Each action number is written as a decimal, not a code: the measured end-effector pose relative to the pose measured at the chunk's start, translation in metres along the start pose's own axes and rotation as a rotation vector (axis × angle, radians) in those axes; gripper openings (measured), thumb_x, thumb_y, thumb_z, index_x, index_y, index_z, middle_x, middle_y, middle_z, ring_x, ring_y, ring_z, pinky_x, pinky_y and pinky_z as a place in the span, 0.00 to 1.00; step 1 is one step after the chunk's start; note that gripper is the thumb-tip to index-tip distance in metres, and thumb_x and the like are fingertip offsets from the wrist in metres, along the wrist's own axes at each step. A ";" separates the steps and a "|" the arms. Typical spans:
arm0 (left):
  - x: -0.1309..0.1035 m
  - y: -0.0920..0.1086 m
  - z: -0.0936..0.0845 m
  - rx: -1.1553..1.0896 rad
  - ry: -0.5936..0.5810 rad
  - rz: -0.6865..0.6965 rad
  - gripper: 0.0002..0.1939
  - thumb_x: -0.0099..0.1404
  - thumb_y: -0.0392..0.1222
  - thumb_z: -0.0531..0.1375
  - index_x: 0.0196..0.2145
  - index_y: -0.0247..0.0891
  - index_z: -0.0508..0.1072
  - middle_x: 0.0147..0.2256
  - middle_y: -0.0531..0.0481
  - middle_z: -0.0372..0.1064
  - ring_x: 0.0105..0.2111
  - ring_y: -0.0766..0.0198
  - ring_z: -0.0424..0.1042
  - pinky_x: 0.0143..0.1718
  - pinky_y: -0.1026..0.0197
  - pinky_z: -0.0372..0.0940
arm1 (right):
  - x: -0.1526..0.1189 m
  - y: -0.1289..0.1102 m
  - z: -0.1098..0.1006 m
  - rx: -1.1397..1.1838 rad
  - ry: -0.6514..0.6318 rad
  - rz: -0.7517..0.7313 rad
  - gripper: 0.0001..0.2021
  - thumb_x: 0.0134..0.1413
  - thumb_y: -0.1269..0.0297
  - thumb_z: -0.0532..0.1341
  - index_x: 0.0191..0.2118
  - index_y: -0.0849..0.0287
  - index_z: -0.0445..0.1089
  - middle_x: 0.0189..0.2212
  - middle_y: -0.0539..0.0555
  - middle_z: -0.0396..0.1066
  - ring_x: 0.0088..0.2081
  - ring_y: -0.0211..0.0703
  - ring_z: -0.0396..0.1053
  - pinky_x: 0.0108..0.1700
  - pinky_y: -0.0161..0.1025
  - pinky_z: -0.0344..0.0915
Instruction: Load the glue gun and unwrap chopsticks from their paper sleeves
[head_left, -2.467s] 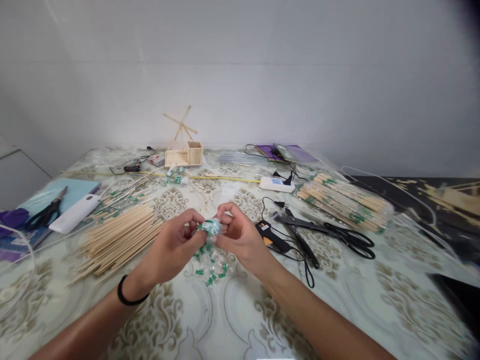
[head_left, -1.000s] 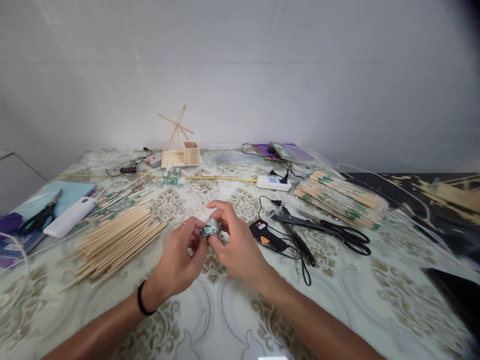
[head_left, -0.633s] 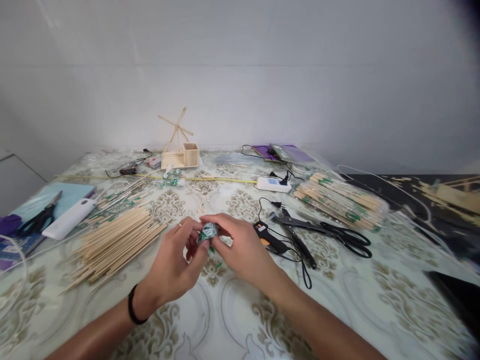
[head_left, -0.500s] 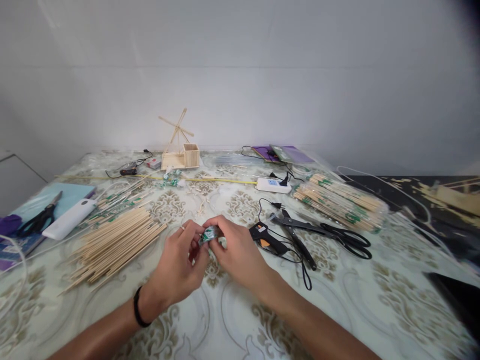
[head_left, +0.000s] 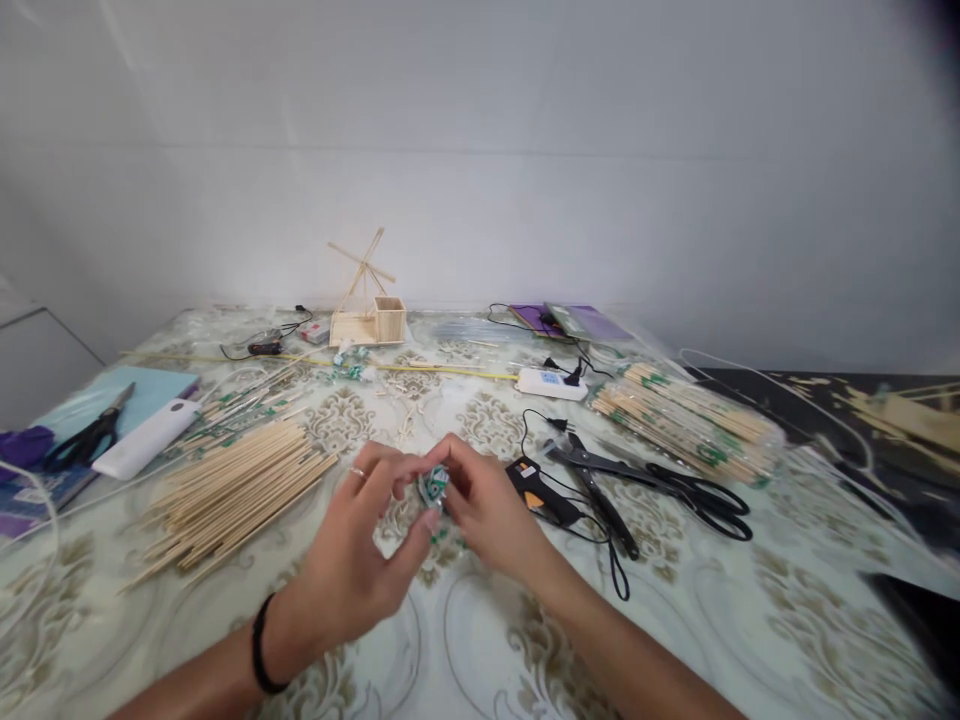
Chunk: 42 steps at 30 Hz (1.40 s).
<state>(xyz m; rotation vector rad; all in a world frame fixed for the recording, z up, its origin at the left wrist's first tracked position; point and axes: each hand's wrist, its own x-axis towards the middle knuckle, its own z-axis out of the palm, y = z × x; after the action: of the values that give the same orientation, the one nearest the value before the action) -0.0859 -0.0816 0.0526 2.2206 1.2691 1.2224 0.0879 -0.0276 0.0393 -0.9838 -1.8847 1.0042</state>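
Note:
A small crumpled plastic wrapper (head_left: pixel 433 486), clear with green print, is between my two hands above the middle of the table. My right hand (head_left: pixel 484 500) pinches it from the right, its fingers curled and partly hidden. My left hand (head_left: pixel 360 540) is curved around its left side, with index finger and thumb at the wrapper's upper and lower edges. A bit of green shows just below the fingertips; I cannot tell whether it belongs to the same wrapper. Loose bamboo sticks (head_left: pixel 240 490) lie in a pile left of my left hand.
Right of my hands lie a glue gun (head_left: pixel 546 495), large black scissors (head_left: pixel 675 485) and bagged sticks (head_left: pixel 690 425). A power strip (head_left: pixel 553 383) and a stick windmill model (head_left: pixel 371 310) are farther back. More scissors (head_left: pixel 90 435) rest at the left beside a white device (head_left: pixel 146 440).
My left hand's fingers have spread wider around the wrapper, and the wrapper looks more bunched and slightly lower. The whole view has shifted a little.

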 end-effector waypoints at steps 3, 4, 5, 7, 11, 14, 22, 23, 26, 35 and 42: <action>-0.014 -0.020 -0.006 -0.094 -0.078 -0.089 0.18 0.69 0.38 0.63 0.55 0.48 0.69 0.49 0.48 0.69 0.37 0.65 0.73 0.38 0.61 0.73 | -0.013 -0.003 0.012 0.036 -0.031 0.020 0.18 0.52 0.80 0.52 0.45 0.55 0.69 0.33 0.47 0.76 0.28 0.37 0.71 0.31 0.32 0.63; -0.022 -0.026 -0.005 -0.124 -0.099 -0.117 0.18 0.69 0.38 0.63 0.54 0.49 0.70 0.50 0.48 0.69 0.36 0.66 0.74 0.38 0.62 0.74 | -0.018 -0.002 0.017 0.039 -0.033 0.032 0.19 0.52 0.81 0.52 0.45 0.55 0.69 0.32 0.47 0.75 0.28 0.36 0.70 0.31 0.32 0.63; -0.031 -0.030 -0.004 -0.140 -0.107 -0.148 0.16 0.69 0.37 0.63 0.53 0.50 0.72 0.51 0.49 0.69 0.39 0.65 0.75 0.40 0.61 0.75 | -0.023 0.001 0.024 0.038 -0.029 0.048 0.18 0.51 0.80 0.53 0.44 0.55 0.70 0.30 0.46 0.74 0.28 0.36 0.69 0.31 0.32 0.62; -0.047 -0.035 0.000 -0.200 -0.112 -0.214 0.16 0.68 0.36 0.63 0.52 0.49 0.74 0.50 0.48 0.69 0.43 0.62 0.76 0.41 0.61 0.76 | -0.032 0.007 0.037 0.024 -0.002 0.091 0.14 0.51 0.79 0.55 0.40 0.56 0.70 0.26 0.45 0.70 0.26 0.37 0.66 0.29 0.33 0.60; -0.068 -0.035 0.003 -0.396 -0.214 -0.352 0.12 0.68 0.38 0.64 0.49 0.44 0.75 0.49 0.45 0.71 0.45 0.59 0.76 0.43 0.60 0.76 | -0.052 0.015 0.059 -0.004 0.018 0.154 0.11 0.45 0.79 0.59 0.33 0.56 0.65 0.25 0.46 0.67 0.27 0.39 0.66 0.30 0.34 0.60; -0.075 -0.040 -0.002 -0.500 -0.296 -0.434 0.09 0.68 0.43 0.64 0.46 0.41 0.75 0.45 0.44 0.72 0.44 0.57 0.75 0.45 0.58 0.74 | -0.065 0.011 0.061 0.004 -0.039 0.145 0.11 0.48 0.79 0.59 0.35 0.56 0.67 0.27 0.47 0.69 0.28 0.40 0.68 0.31 0.35 0.64; -0.082 -0.049 -0.011 -0.462 -0.365 -0.606 0.12 0.65 0.48 0.67 0.34 0.38 0.72 0.30 0.51 0.69 0.32 0.63 0.70 0.34 0.63 0.68 | -0.092 0.010 0.071 0.135 -0.257 0.056 0.37 0.52 0.73 0.68 0.67 0.54 0.60 0.59 0.63 0.69 0.60 0.53 0.69 0.61 0.48 0.67; -0.081 -0.047 -0.012 -0.422 -0.387 -0.615 0.12 0.64 0.49 0.67 0.33 0.38 0.72 0.29 0.52 0.69 0.31 0.64 0.69 0.33 0.63 0.67 | -0.093 0.012 0.074 0.140 -0.215 0.044 0.32 0.54 0.74 0.67 0.65 0.55 0.64 0.57 0.62 0.70 0.59 0.52 0.70 0.60 0.47 0.68; -0.073 -0.044 -0.019 -0.305 -0.477 -0.605 0.13 0.61 0.48 0.70 0.31 0.39 0.71 0.28 0.54 0.69 0.30 0.65 0.69 0.32 0.64 0.64 | -0.094 0.018 0.072 0.123 -0.150 0.050 0.21 0.59 0.74 0.64 0.57 0.55 0.74 0.49 0.59 0.74 0.50 0.48 0.75 0.53 0.42 0.73; -0.040 -0.098 -0.055 -0.048 -0.252 -0.434 0.17 0.75 0.50 0.52 0.32 0.39 0.71 0.24 0.54 0.69 0.26 0.66 0.69 0.28 0.65 0.63 | -0.064 0.017 0.035 -0.335 -0.584 -0.242 0.15 0.56 0.76 0.66 0.45 0.52 0.81 0.40 0.51 0.78 0.30 0.39 0.74 0.36 0.33 0.72; -0.049 -0.113 -0.053 0.091 -0.169 -0.431 0.17 0.72 0.50 0.56 0.28 0.38 0.71 0.21 0.56 0.64 0.23 0.67 0.61 0.26 0.64 0.56 | 0.025 0.065 0.037 -0.434 -0.458 -0.249 0.21 0.52 0.86 0.59 0.43 0.56 0.81 0.38 0.53 0.72 0.35 0.40 0.73 0.40 0.34 0.69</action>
<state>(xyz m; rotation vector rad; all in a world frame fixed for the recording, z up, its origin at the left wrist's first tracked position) -0.2034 -0.0657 -0.0115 1.9164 1.6454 0.8125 0.0631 0.0092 -0.0252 -0.7624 -2.6106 0.7245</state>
